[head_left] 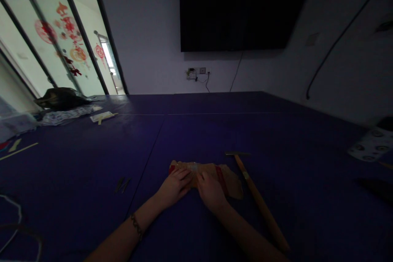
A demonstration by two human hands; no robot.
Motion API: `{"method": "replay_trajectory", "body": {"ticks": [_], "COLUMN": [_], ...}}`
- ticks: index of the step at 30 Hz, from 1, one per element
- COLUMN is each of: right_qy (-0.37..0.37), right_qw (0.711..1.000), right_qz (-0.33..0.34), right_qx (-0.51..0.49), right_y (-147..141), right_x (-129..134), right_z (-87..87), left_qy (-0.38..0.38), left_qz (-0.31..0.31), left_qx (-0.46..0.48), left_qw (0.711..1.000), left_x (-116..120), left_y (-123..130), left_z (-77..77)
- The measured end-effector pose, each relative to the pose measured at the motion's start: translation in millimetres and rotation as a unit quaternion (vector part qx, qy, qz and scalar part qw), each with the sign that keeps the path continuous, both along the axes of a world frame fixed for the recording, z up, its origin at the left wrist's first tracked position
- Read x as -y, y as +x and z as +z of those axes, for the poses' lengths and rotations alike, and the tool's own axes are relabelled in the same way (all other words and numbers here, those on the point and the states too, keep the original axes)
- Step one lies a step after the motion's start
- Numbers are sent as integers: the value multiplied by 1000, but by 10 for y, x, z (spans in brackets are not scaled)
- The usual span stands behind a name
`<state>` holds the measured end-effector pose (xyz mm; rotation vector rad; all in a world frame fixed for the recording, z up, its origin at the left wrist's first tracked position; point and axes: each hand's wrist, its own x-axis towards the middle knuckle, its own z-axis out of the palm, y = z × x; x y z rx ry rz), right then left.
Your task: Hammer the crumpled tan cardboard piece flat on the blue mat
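A torn, brown piece of cardboard (235, 181) with dark red stripes lies in front of me on the purple tabletop (196, 135). My left hand (174, 186) holds its left part, fingers over the top and thumb near the lower edge. Close beside it, my right hand (211, 191) grips the middle with bent fingers. Between the hands is a pale, shiny patch (193, 167), perhaps clear tape; it is too dark to be sure. To the right, a hammer (259, 198) with a long wooden handle lies slanted, its thin metal head away from me.
Several small, thin metal pieces (123, 185) lie left of the hands. A pale cable (18, 213) curls at the lower left. Farther back left are a black bag (63, 98) and plastic packaging (66, 114). A patterned item (370, 145) sits at the right edge.
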<state>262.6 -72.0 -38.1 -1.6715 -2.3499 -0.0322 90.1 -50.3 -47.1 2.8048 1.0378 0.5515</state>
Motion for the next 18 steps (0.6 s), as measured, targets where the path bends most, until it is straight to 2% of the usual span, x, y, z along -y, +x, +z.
{"method": "replay_trajectory", "body": {"ticks": [5, 10, 14, 18], "right_qy": [-6, -14, -23, -27], "right_qw": [999, 998, 997, 995], "right_qz": [13, 22, 33, 43], "right_qx": [-35, -59, -73, -85], "right_y": [25, 74, 97, 127], "right_x": [-1, -49, -75, -107], "right_z": [-83, -87, -107, -112], "left_qy": [22, 92, 131, 123], "left_qz": [6, -7, -48, -21], "left_qx": [-28, -97, -166, -179], "left_qw": [999, 991, 976, 976], "left_x": [-16, -95, -115, -66], "left_y": [3, 92, 162, 194], "left_z": [-45, -68, 9, 98]}}
